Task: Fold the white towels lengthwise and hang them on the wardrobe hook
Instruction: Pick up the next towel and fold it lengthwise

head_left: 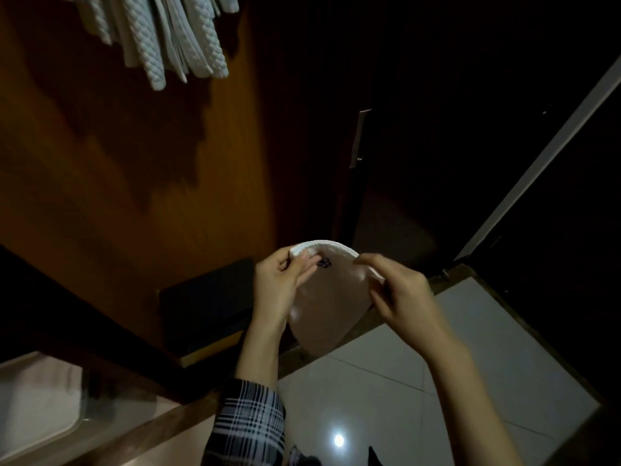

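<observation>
- white towel (322,297) held mid-scene, top edge running left-right between both hands
- left hand (280,285) pinches left corner, right hand (396,294) pinches right
- hung towels (161,31) far upper left, nearer the left hand

A: Cam setup?
B: One head cam, wide-angle, looking fwd and down. Hands close in, mid-frame. Wardrobe (134,146) ahead-left, floor (470,381) below-right.
A: 2nd view?
B: Just the one.

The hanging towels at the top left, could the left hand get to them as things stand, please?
Probably not at once: the left hand grips the white towel together with the right hand. The path up to the hanging towels looks free.
</observation>
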A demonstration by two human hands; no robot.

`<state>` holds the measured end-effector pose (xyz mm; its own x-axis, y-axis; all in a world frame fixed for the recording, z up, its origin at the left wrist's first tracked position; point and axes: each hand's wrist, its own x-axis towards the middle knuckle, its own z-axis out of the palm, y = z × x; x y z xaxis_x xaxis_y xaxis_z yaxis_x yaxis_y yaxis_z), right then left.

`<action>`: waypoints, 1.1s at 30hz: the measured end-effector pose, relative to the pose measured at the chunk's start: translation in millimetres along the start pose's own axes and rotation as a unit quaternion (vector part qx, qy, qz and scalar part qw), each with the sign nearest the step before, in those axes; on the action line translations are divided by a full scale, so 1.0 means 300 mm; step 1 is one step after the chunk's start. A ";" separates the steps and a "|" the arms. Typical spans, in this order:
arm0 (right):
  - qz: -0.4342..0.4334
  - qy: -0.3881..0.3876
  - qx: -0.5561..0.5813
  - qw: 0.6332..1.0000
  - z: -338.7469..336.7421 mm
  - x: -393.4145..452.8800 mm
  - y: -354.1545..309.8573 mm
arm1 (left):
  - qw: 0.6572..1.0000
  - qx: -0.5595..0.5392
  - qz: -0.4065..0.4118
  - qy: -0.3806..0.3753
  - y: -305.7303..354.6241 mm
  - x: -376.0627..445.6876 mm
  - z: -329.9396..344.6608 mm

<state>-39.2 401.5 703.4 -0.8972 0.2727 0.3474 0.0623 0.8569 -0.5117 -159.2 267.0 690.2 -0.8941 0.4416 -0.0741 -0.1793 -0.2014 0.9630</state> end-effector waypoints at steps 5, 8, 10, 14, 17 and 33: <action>-0.069 -0.162 -0.124 0.976 -0.032 0.018 -0.020 | 1.000 0.000 -0.027 0.005 -0.025 -0.022 -0.016; -0.092 -0.235 -0.137 0.958 -0.045 0.039 -0.012 | 0.999 0.004 -0.037 0.018 -0.030 -0.023 -0.023; -0.126 -0.234 -0.190 0.945 -0.056 0.057 -0.004 | 0.999 0.011 -0.034 0.018 -0.031 -0.022 -0.023; -0.236 -0.149 -0.242 0.929 -0.086 0.108 -0.012 | 0.999 0.029 -0.018 -0.030 -0.026 -0.023 -0.012; -0.283 -0.068 -0.257 0.921 -0.092 0.150 -0.010 | 0.995 0.075 -0.006 -0.060 -0.022 -0.020 0.001; -0.176 -0.096 -0.097 0.975 -0.181 0.208 0.010 | 0.957 0.245 0.085 -0.130 0.015 -0.026 0.103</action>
<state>-71.4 444.8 766.3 -0.9419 -0.1248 0.3119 -0.1999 0.9544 -0.2219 -140.5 289.7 703.2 -0.7495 0.6542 0.1009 0.2311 0.1157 0.9660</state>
